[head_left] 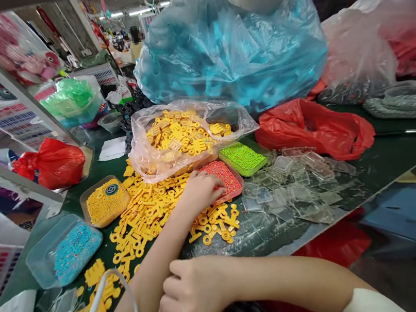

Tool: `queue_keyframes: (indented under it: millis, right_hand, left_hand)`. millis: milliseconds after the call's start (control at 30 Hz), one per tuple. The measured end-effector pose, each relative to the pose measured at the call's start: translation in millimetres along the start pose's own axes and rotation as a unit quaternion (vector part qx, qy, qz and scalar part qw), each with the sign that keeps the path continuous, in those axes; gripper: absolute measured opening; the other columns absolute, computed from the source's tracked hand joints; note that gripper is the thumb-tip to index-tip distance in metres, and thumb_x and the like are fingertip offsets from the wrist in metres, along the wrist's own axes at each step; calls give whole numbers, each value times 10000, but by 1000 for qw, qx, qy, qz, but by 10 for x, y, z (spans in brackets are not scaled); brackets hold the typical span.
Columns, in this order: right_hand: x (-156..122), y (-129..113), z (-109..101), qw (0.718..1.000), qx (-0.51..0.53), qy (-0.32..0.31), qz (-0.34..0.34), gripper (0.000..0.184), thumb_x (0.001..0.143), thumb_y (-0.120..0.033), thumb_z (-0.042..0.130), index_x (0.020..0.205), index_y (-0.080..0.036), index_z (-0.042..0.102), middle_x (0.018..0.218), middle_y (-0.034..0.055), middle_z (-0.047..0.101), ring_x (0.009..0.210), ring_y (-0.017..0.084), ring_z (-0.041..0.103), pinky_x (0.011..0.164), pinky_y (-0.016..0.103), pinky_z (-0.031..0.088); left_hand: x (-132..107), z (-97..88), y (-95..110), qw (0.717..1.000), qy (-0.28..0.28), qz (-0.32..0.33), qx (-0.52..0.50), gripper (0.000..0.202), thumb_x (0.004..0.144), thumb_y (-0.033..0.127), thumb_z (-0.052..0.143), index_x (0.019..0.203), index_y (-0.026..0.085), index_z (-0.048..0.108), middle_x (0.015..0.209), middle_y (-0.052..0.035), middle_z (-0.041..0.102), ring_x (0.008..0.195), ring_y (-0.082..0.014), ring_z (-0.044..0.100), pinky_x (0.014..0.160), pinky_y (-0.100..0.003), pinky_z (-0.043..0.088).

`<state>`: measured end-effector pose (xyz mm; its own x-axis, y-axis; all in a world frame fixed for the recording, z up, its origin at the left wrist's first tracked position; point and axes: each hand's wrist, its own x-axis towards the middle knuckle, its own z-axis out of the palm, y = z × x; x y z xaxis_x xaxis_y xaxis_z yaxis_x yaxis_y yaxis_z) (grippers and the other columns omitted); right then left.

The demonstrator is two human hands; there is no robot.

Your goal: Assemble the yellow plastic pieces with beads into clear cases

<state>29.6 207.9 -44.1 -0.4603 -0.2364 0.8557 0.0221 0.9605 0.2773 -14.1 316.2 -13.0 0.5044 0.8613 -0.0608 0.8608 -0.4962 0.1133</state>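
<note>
My left hand (206, 185) reaches over the left side of a small tray of red-pink beads (227, 176). Its fingers are slightly bent and a little apart, with the tips at the beads. Close to my body, my right hand (184, 297) is closed in a fist; whatever it may hold is hidden. Loose yellow plastic pieces (141, 207) are heaped around my left forearm. Behind them lies an open clear bag (140, 150) full of similar yellow pieces. A tray of green beads (243, 158) sits beside the red-pink one.
Trays of yellow beads (107, 199) and blue beads (76, 251) stand at the left. Clear plastic pieces (294, 185) and a red bag (313, 127) lie to the right. A large blue-filled bag (231, 48) rises behind. A white cable (131, 298) loops near my left forearm.
</note>
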Motion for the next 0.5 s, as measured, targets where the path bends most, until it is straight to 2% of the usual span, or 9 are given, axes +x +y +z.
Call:
queue_keyframes:
  millis: [67,167,300,400,433,500]
  right_hand:
    - [2,-13,-192,1000,-6,-8,20,538,873,-422,637,508,-210,303,421,-84,331,404,80,265,456,263,169]
    - [-143,71,-528,994,-11,-79,72,471,907,-373,594,517,-199,396,431,-72,356,424,95,306,469,276,185]
    - [-495,344,-971,968,-46,-153,194,453,966,-256,466,518,-185,472,443,-48,461,431,93,367,492,286,224]
    - [-695,653,-1323,905,-94,-194,367,455,979,-299,443,554,-179,555,501,-24,561,460,83,447,521,266,276]
    - [-734,776,-1441,871,-117,-201,434,453,976,-345,445,578,-181,586,516,-18,576,469,88,463,523,258,289]
    - [-777,1044,-1652,780,-166,-218,563,402,957,-431,452,716,-190,665,569,-6,616,504,113,516,512,250,311]
  left_hand:
    - [131,41,17,1000,-18,-6,16,170,882,299,612,941,194,733,994,-87,742,1021,-260,630,903,-375,391]
    - [202,83,-23,999,-26,-20,24,154,851,251,618,806,158,732,851,-113,742,912,-269,659,846,-373,402]
    - [221,115,-42,999,-30,-26,22,133,827,207,617,763,160,723,803,-97,743,852,-250,673,848,-367,402]
    - [230,127,-26,999,-25,-22,21,160,821,188,612,696,149,703,733,-99,730,809,-243,678,861,-370,400]
    - [229,128,-21,999,-21,-20,21,176,822,186,609,675,143,695,718,-105,725,803,-247,679,865,-375,398]
    - [218,122,-17,1000,-9,-15,18,187,827,186,605,668,137,691,717,-114,723,800,-252,681,872,-386,396]
